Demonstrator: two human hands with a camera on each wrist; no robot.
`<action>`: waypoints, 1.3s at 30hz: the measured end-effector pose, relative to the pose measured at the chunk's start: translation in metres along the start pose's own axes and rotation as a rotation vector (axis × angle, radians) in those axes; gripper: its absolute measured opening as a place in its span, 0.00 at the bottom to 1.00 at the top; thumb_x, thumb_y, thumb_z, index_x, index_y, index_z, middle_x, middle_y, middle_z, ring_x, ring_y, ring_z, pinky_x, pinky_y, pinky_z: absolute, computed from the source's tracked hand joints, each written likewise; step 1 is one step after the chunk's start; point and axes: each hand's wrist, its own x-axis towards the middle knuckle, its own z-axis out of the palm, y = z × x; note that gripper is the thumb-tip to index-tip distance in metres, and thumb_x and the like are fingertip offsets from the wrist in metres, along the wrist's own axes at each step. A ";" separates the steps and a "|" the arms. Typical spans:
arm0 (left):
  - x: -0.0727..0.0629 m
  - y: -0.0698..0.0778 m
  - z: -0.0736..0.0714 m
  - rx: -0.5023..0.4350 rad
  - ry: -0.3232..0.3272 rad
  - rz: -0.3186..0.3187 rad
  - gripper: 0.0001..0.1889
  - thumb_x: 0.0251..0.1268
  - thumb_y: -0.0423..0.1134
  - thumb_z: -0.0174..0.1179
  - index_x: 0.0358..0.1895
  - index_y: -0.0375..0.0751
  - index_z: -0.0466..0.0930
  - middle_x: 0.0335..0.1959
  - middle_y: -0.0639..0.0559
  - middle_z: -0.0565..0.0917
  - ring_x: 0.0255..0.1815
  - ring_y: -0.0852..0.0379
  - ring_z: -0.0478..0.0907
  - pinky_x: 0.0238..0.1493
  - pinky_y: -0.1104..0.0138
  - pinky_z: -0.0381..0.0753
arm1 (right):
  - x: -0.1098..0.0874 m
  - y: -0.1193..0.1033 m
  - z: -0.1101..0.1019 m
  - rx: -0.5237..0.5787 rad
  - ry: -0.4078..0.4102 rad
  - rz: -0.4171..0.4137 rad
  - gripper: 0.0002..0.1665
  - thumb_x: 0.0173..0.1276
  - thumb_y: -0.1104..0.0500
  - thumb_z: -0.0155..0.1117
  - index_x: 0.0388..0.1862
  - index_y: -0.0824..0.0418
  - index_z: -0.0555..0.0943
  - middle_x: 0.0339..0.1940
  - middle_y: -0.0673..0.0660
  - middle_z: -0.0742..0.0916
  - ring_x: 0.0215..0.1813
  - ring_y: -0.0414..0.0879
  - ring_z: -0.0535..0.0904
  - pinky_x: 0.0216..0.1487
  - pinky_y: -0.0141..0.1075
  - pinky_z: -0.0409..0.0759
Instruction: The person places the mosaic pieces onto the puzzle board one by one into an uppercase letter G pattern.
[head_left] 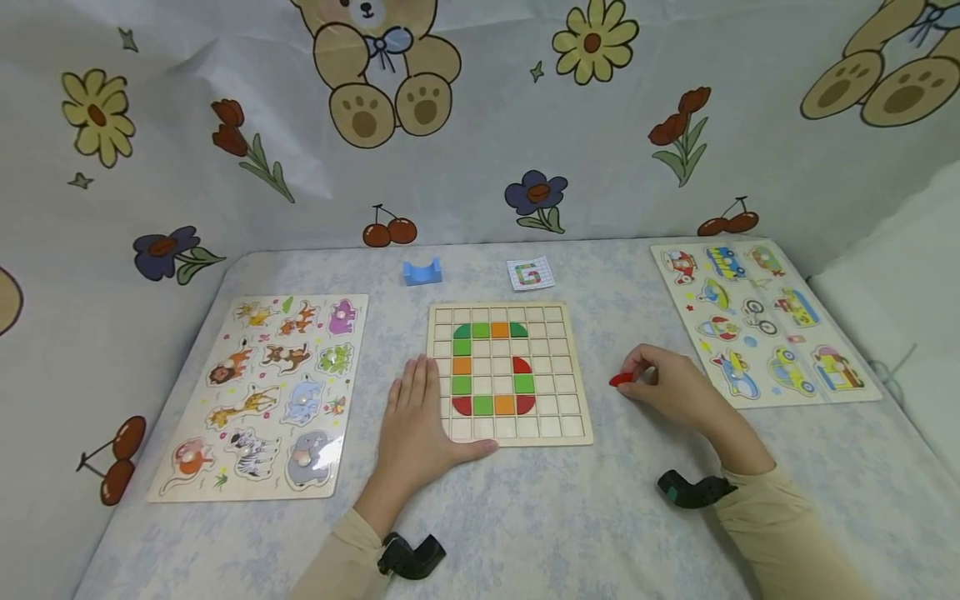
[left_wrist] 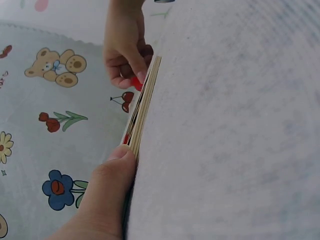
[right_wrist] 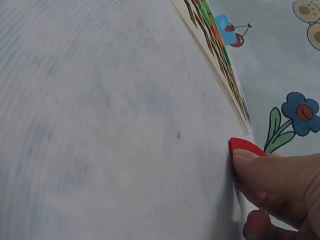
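Note:
A wooden grid board lies mid-table, with green, orange and red tiles set in its squares in a G-like outline. My left hand rests along the board's left and front edges, fingers straight and thumb out along the front rim. Right of the board, my right hand pinches a red tile with one rounded corner between thumb and fingers. In the left wrist view the same red tile shows beyond the board's edge.
Behind the board stand a blue holder and a small pattern card with a G. An animal puzzle board lies at left, a vehicle puzzle board at right. A printed curtain hangs behind the table.

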 end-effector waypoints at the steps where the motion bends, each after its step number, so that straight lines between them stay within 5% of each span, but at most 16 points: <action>1: 0.000 0.000 0.000 0.000 -0.001 0.000 0.77 0.31 0.90 0.52 0.81 0.39 0.36 0.83 0.46 0.39 0.84 0.48 0.33 0.82 0.48 0.39 | 0.003 -0.003 0.003 0.011 0.012 -0.008 0.10 0.64 0.58 0.72 0.39 0.55 0.78 0.36 0.53 0.83 0.31 0.45 0.72 0.31 0.32 0.70; 19: 0.000 0.002 -0.003 0.006 -0.002 0.004 0.77 0.33 0.88 0.55 0.81 0.38 0.38 0.83 0.44 0.41 0.84 0.47 0.34 0.82 0.48 0.39 | 0.049 -0.098 0.059 0.201 -0.058 -0.150 0.08 0.68 0.57 0.69 0.43 0.53 0.80 0.36 0.50 0.84 0.28 0.46 0.73 0.31 0.33 0.74; 31: 0.000 0.002 -0.003 0.017 0.003 0.006 0.77 0.32 0.90 0.53 0.80 0.37 0.37 0.83 0.44 0.41 0.84 0.47 0.35 0.82 0.48 0.39 | 0.058 -0.114 0.075 0.041 -0.037 -0.173 0.07 0.68 0.55 0.68 0.43 0.53 0.83 0.37 0.49 0.81 0.39 0.45 0.74 0.42 0.37 0.75; 39: -0.001 0.002 -0.002 0.018 0.003 0.004 0.77 0.32 0.89 0.54 0.80 0.38 0.37 0.83 0.44 0.41 0.84 0.47 0.34 0.82 0.48 0.39 | 0.048 -0.112 0.074 -0.054 -0.046 -0.215 0.14 0.68 0.53 0.68 0.50 0.54 0.88 0.41 0.48 0.82 0.33 0.41 0.73 0.33 0.33 0.74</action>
